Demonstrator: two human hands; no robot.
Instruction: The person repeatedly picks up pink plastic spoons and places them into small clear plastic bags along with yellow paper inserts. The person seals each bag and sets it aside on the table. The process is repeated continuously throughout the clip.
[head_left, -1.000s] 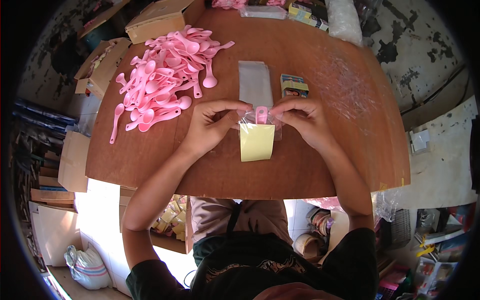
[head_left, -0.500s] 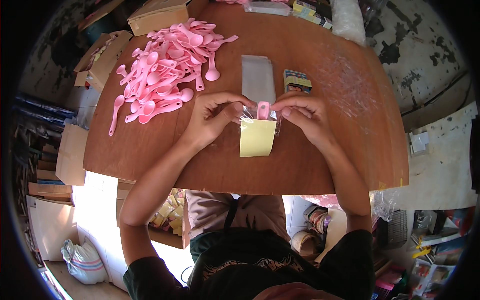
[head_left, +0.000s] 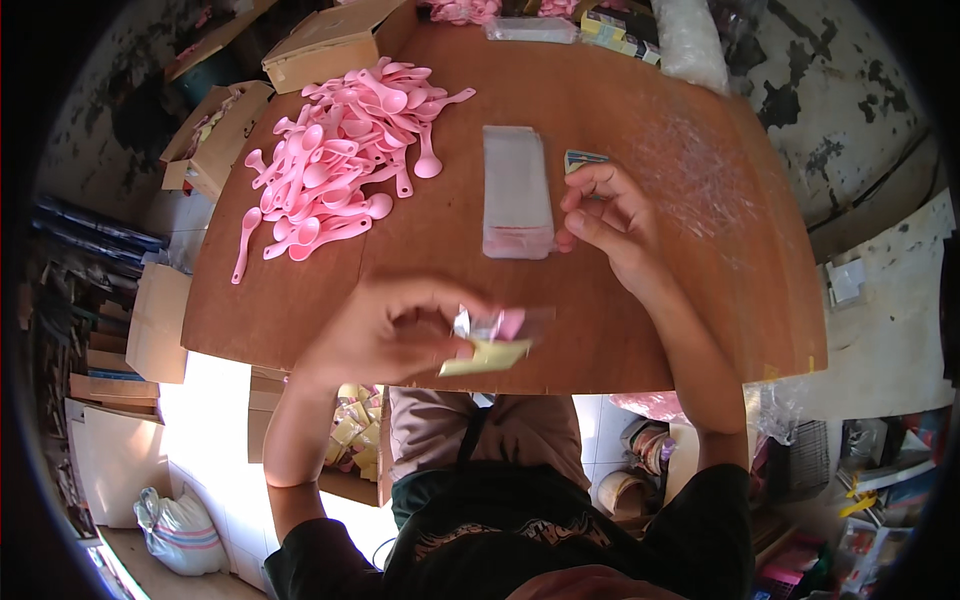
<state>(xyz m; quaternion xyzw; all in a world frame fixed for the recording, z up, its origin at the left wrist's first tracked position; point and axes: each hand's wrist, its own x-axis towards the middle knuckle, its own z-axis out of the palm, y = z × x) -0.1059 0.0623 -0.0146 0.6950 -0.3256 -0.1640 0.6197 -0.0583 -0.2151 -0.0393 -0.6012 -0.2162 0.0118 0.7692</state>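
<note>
grasping a small clear plastic packet with a pale yellow card and a pink plastic piece inside [head_left: 487, 357], the left hand [head_left: 385, 320] is located close to the near edge of the brown wooden counter [head_left: 600, 320]. its fingers are closed on the left side of the packet, which is tilted; motion blur hides the exact contact points.

the right hand [head_left: 615, 215] is positioned farther from the body, its fingers loosely curled, parted and released. it is just beside a neat stack of clear plastic bags [head_left: 517, 190] lying flat at mid-counter; whether the fingertips touch the stack cannot be determined. a small blue-and-yellow box-like item [head_left: 583, 158] is partly hidden behind this hand.

left of the bags lies a large heap of glossy pink plastic spoons [head_left: 340, 150], with one pink spoon [head_left: 246, 245] at its near left edge. thin clear plastic scraps [head_left: 690, 180] are scattered on the right side. below the counter, an open brown cardboard box [head_left: 384, 455] contains yellow-and-pink packets [head_left: 352, 430].
</note>
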